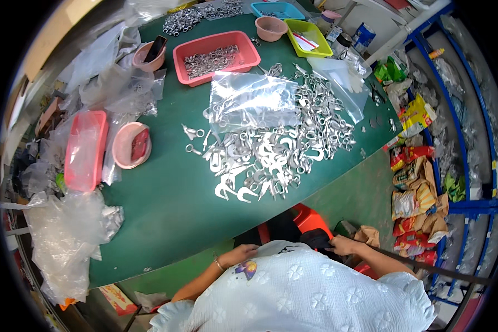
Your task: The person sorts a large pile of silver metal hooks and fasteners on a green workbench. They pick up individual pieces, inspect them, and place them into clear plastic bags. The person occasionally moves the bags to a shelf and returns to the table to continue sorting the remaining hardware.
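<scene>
My left hand [239,255] is low in front of me, just off the table's near edge. Its fingers are curled in at the hem of a white shirt [310,282], and what they grip, if anything, is hidden. My right hand [344,245] is closed beside dark cloth [316,241] and a red-orange stool [311,219]; its grip is too small to make out. Beyond both hands, a heap of silvery metal hook-shaped and ringed parts [271,157] lies on the green table [166,205]. A clear plastic bag [252,99] rests flat over the far side of the heap.
A pink tray of metal rings [216,58] stands farther back, near a yellow-green tray [307,39]. At left are a pink tub [131,145], a red tray [86,149] and crumpled plastic bags [66,238]. Blue shelving [445,88] and packets [415,193] line the right.
</scene>
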`<control>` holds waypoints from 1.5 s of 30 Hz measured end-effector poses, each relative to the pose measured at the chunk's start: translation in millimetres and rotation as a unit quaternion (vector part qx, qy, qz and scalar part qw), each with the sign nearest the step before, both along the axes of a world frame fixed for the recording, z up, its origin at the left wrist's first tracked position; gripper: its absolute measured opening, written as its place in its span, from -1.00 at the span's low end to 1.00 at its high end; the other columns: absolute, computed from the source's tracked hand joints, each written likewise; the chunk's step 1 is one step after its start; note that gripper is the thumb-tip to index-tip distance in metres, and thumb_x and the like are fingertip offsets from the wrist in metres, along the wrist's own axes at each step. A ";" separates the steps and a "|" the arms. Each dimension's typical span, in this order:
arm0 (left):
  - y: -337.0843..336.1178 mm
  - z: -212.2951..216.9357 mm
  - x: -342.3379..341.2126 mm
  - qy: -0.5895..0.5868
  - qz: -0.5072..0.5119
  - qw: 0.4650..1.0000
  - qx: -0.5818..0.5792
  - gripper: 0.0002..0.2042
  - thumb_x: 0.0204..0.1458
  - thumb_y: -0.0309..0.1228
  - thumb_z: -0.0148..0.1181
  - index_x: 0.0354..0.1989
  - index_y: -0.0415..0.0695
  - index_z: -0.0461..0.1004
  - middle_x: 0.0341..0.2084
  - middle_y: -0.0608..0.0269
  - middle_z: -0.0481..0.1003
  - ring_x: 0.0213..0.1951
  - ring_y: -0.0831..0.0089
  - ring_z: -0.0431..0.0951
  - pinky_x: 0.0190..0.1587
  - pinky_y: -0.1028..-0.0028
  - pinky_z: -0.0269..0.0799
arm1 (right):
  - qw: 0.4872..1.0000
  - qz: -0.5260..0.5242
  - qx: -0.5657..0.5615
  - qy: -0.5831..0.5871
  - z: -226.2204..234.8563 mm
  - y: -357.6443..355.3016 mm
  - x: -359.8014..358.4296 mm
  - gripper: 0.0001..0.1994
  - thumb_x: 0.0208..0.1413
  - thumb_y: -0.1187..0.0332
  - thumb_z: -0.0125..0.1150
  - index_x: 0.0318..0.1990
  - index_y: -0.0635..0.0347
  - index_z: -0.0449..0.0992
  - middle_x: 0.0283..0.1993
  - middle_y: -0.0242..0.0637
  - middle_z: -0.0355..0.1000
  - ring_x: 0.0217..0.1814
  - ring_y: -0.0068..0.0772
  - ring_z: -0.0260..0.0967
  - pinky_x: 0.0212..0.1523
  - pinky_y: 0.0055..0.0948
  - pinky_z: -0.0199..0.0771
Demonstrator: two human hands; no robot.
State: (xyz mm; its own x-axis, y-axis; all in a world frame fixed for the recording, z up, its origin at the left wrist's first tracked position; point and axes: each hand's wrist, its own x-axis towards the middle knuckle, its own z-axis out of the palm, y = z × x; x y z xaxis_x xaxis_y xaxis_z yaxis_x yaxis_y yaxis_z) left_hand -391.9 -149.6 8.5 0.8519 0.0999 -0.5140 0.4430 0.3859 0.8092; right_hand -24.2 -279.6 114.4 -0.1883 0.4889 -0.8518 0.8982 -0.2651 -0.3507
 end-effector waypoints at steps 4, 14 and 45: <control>-13.7 -52.5 45.8 -0.049 0.038 0.997 -0.044 -0.63 0.15 -0.32 -0.09 0.07 -0.29 0.27 -0.13 0.02 0.43 -0.11 0.34 0.42 -0.01 0.46 0.29 | 0.994 0.015 -0.105 -0.002 -32.3 44.5 55.1 -0.62 0.12 0.17 -0.02 -0.48 0.35 0.49 -0.56 -0.02 0.44 -0.47 -0.06 0.44 -0.38 -0.23 0.43; -34.2 -85.5 153.0 0.132 0.183 0.969 -0.104 -0.57 0.17 -0.20 -0.09 0.14 -0.18 0.21 -0.09 0.11 0.41 -0.05 0.37 0.39 0.01 0.45 0.27 | 0.977 0.172 -0.041 -0.119 -158.5 46.4 167.8 -0.66 0.08 0.18 -0.02 -0.37 0.34 0.50 -0.32 0.10 0.45 -0.23 0.06 0.42 -0.19 -0.12 0.42; -104.8 -18.4 218.6 0.045 0.487 0.826 0.282 -0.67 0.09 -0.44 0.00 0.04 -0.23 0.29 -0.29 0.15 0.49 -0.26 0.48 0.48 -0.16 0.52 0.38 | 0.687 0.257 0.679 0.038 -125.2 349.7 20.5 -0.81 -0.22 0.52 0.10 -0.35 0.16 0.51 -0.27 -0.26 0.41 -0.09 -0.23 0.27 -0.07 -0.29 0.23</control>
